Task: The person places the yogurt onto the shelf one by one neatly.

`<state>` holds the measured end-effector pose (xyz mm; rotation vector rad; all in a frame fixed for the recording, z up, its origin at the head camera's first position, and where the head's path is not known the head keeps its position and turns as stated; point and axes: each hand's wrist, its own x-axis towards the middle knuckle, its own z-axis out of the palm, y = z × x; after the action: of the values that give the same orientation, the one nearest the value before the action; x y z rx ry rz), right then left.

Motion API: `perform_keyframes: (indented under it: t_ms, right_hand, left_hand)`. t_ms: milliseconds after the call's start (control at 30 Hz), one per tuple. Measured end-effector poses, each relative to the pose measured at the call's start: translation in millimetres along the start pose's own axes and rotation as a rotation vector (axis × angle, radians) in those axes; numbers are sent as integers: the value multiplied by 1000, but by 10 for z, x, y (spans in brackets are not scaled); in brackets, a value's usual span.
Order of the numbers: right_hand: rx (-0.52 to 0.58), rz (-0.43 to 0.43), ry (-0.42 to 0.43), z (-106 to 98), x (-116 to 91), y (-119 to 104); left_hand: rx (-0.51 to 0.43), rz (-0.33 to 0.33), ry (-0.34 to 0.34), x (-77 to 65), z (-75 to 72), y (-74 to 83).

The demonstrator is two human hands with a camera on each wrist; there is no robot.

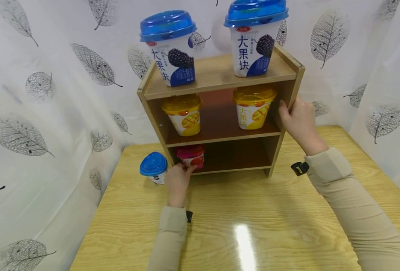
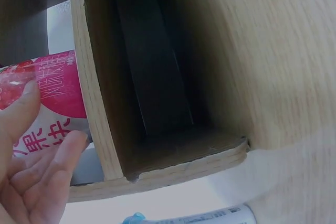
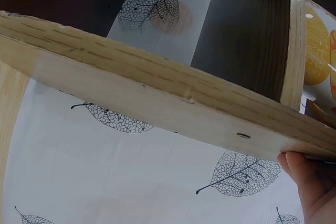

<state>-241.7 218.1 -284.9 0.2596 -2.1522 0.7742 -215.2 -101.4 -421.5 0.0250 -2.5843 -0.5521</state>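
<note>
A small wooden shelf unit [image 1: 217, 140] stands on the table. In its lower compartment, at the left end, is a yogurt cup with a pink lid [image 1: 190, 151]. My left hand [image 1: 178, 180] holds this cup, with the thumb on one side and fingers on the other; the left wrist view shows the cup's pink and white side [image 2: 60, 85] close to the shelf board. My right hand [image 1: 299, 118] grips the unit's right side panel [image 1: 293, 88], thumb toward the inside. In the right wrist view some fingers [image 3: 299, 169] show at the panel's outer face.
Two blue-lidded yogurt cups stand on top, left [image 1: 173, 56] and right [image 1: 254, 41]. Two yellow-lidded cups, left [image 1: 186, 116] and right [image 1: 252, 109], occupy the middle compartment. Another blue-lidded cup [image 1: 153, 165] sits on the table [image 1: 220, 233] left of the unit. A leaf-patterned curtain [image 1: 68, 113] hangs behind.
</note>
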Motion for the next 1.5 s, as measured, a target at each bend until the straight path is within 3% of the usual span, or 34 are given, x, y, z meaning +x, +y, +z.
perform_keyframes:
  t_ms: [233,333,533,700,1100,1500]
  right_hand:
    - [-1,-5,10,21,-5,2]
    - [-1,-7,15,26,-6,5]
    - [9,2,26,15,-1,8]
    - [16,18,21,-1,9,6]
    - [3,0,18,-1,-10,-4]
    - [2,-4,12,23,1,29]
  left_hand:
    - [-117,-62,-5,-81,5,-132]
    - [-127,-78,4,-109,-43,-223]
    - [-105,-38,105,-101,-175,-405]
    - [-73,-82,180,-11,-262,-501]
    - [102,-272,46,183,-263,-826]
    - [118,-284,-147,203,-287,-907]
